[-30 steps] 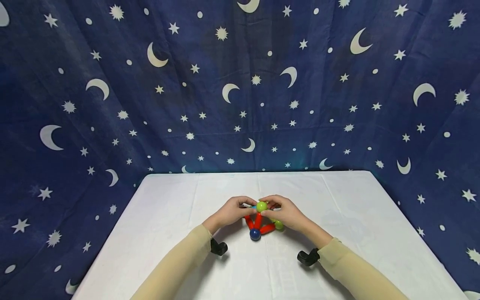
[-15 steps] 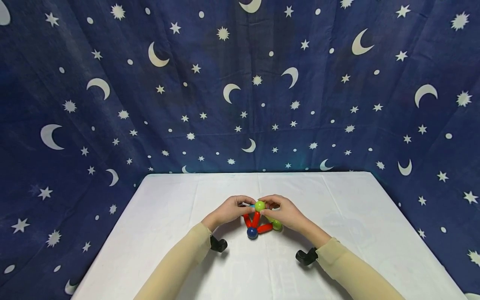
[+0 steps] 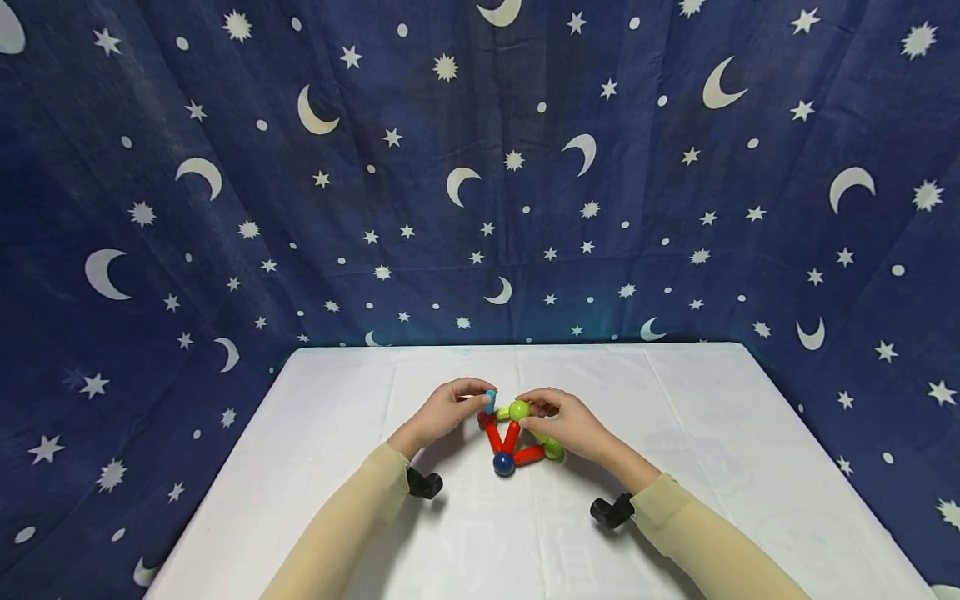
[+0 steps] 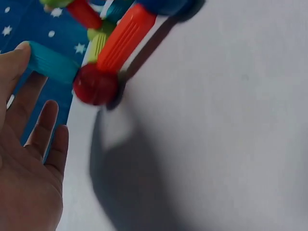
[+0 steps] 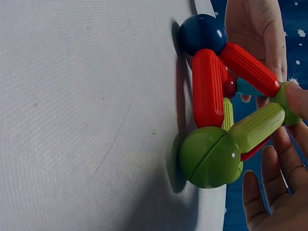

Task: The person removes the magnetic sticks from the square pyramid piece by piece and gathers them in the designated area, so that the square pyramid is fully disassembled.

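A structure of coloured rods and balls, apparently magnetic, stands on the table. My left hand [image 3: 441, 412] pinches a light-blue rod [image 3: 490, 402] between thumb and finger. The rod rises from a red ball [image 4: 95, 84], its lower end touching the ball. My right hand [image 3: 568, 425] pinches the raised yellow-green ball [image 3: 519, 410] at the top. Red rods [image 5: 208, 89] fan out from the dark blue ball [image 3: 504, 463] at the front. Another green ball [image 5: 210, 157] rests at the right corner, with a lime rod [image 5: 257, 127] running up to the top ball. My right fingers partly hide the structure's far side.
A white cloth covers the table [image 3: 360, 533]. Behind it and at both sides hangs a dark blue curtain [image 3: 420, 108] with moons and stars. A black wrist mount [image 3: 425, 482] sits under my left wrist, another [image 3: 612, 511] under my right.
My left hand has moved slightly left, away from the top ball. The light-blue rod, earlier lying sideways by that ball, now stands upright on the red ball. My right hand stays at the top ball.
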A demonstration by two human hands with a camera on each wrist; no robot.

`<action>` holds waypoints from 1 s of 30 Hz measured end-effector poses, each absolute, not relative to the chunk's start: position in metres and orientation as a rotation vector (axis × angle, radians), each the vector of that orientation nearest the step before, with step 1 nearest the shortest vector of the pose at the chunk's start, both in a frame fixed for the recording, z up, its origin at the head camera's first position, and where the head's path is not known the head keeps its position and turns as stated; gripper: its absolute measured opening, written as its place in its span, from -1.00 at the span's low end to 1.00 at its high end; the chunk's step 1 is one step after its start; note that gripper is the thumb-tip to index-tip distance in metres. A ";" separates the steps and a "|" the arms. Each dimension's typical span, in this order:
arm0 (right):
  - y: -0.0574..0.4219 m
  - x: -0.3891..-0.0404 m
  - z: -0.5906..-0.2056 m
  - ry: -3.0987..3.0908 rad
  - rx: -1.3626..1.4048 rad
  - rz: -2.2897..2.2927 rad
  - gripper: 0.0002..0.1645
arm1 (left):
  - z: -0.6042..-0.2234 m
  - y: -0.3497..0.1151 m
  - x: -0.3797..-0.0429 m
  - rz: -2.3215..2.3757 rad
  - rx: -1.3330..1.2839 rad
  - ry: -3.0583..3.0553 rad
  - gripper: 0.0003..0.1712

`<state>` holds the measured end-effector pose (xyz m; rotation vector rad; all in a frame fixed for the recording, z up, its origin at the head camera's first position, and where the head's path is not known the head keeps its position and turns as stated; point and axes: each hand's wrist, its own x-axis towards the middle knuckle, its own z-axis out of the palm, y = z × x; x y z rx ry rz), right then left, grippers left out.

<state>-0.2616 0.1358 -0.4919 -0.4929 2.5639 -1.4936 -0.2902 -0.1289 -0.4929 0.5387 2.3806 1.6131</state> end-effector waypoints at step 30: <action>0.129 -0.264 -0.491 2.643 -0.630 -1.438 -0.53 | -0.510 -0.116 -0.232 0.960 0.777 2.827 -0.31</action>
